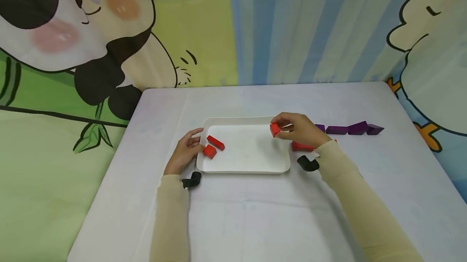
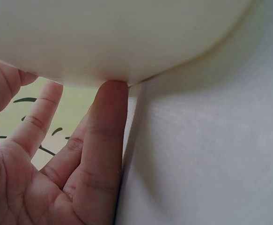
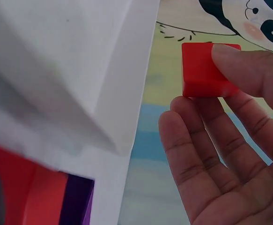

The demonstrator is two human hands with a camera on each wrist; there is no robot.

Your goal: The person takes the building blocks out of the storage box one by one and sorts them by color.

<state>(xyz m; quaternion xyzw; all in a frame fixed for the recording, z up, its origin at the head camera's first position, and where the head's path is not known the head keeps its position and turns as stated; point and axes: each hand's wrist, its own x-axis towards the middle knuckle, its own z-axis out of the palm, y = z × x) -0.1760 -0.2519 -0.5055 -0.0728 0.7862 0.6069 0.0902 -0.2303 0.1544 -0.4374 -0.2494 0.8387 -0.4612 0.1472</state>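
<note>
My right hand (image 1: 300,128) pinches a small red block (image 3: 197,70) between thumb and fingers, above the right end of a white tray (image 1: 248,165). At the tray's left end, my left hand (image 1: 185,151) holds the rim; in the left wrist view its fingertips touch the tray's edge. Inside the tray near that hand lie a red cube (image 1: 209,151) and a longer red bar (image 1: 215,142), close together. Just right of the tray, partly hidden by my right hand and sleeve, lies a red piece (image 1: 302,147) on the table.
A row of purple blocks (image 1: 357,128) stretches to the right behind my right hand, its near end partly hidden. The white-covered table (image 1: 233,221) meets a cartoon-printed backdrop (image 1: 204,18) along its far edge. A black wrist-camera part (image 1: 308,163) sits at my right wrist.
</note>
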